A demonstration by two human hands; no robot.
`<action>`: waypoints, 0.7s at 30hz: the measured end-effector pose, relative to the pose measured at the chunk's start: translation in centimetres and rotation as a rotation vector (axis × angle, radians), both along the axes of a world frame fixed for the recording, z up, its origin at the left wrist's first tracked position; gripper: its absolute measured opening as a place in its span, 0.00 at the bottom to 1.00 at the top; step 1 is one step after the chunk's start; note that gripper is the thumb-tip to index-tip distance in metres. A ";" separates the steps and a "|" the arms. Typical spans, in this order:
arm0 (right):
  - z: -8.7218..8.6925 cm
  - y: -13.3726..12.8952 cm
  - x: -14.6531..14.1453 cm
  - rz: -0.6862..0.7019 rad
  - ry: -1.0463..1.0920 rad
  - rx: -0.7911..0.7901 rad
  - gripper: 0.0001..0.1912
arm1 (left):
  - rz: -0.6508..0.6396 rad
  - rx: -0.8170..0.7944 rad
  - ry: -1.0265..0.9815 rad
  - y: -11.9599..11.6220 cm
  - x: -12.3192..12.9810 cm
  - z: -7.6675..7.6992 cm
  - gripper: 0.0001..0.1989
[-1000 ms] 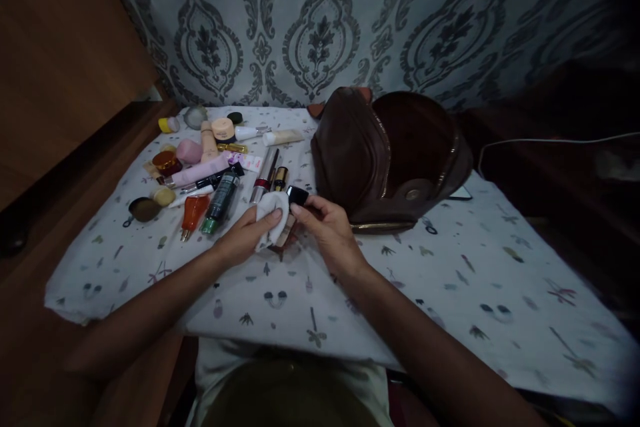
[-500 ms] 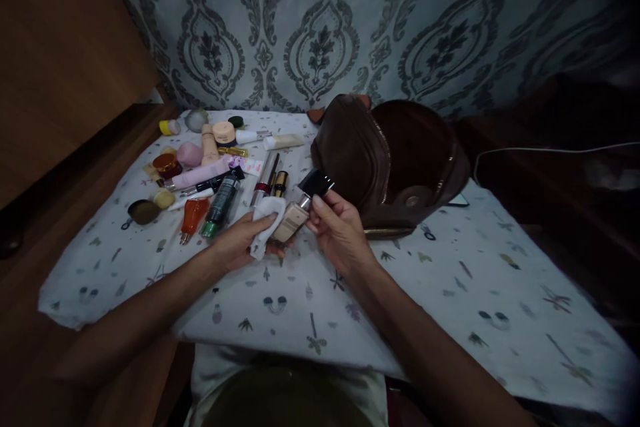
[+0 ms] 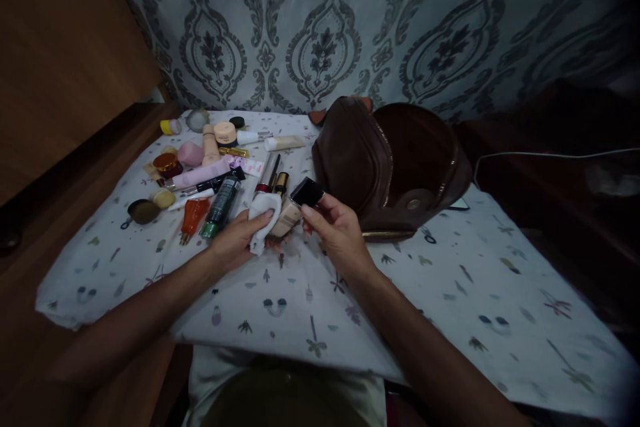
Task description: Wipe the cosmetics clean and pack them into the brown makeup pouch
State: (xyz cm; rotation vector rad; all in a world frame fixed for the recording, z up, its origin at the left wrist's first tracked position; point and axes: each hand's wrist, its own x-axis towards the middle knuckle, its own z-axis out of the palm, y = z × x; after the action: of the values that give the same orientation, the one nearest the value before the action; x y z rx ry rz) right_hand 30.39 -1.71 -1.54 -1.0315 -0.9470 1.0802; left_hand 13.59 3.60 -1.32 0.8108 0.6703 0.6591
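Note:
A beige foundation bottle [image 3: 285, 218] with a black cap [image 3: 307, 192] is tilted between my two hands, above the table. My left hand [image 3: 233, 242] is closed on a white cloth [image 3: 265, 208], which presses against the bottle's lower left side. With thumb and fingers, my right hand [image 3: 341, 232] grips the bottle at its cap end. Just behind the cloth lie a lip gloss tube [image 3: 269, 173] and a small black-and-gold tube [image 3: 281, 182]. The fingers of my left hand under the bottle are partly hidden.
An open brown leather bag [image 3: 350, 153] stands right of centre. To the left lie several cosmetics, among them an orange bottle [image 3: 194, 217], a dark green-capped bottle [image 3: 221, 207], a pink tube [image 3: 197, 175] and a cream jar [image 3: 225, 133]. A patterned cloth [image 3: 310, 320] covers the table.
The bottle has turned, so a broad face of its black cap now shows. My right hand has shifted slightly left and down, and the white cloth lies differently against the bottle.

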 end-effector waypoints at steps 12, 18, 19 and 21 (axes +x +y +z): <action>0.2 -0.9 -0.3 -0.206 -0.224 0.131 0.20 | 0.131 0.121 0.158 -0.4 -0.1 0.3 0.26; 0.3 -0.6 -0.2 -0.224 -0.085 0.161 0.13 | 0.065 0.039 0.081 -0.6 -0.1 0.8 0.25; 0.3 -0.5 -0.2 -0.220 -0.080 0.167 0.12 | 0.056 0.019 0.073 -0.6 -0.2 0.8 0.23; 0.4 -0.5 -0.2 -0.207 -0.084 0.166 0.13 | 0.032 -0.012 0.069 -0.5 -0.3 0.6 0.21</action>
State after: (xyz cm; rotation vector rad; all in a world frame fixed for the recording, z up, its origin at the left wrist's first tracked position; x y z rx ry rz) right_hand 30.20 -2.21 -1.14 -1.0194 -0.9575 0.7789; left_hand 13.31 3.11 -0.75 0.8157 0.7511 0.6576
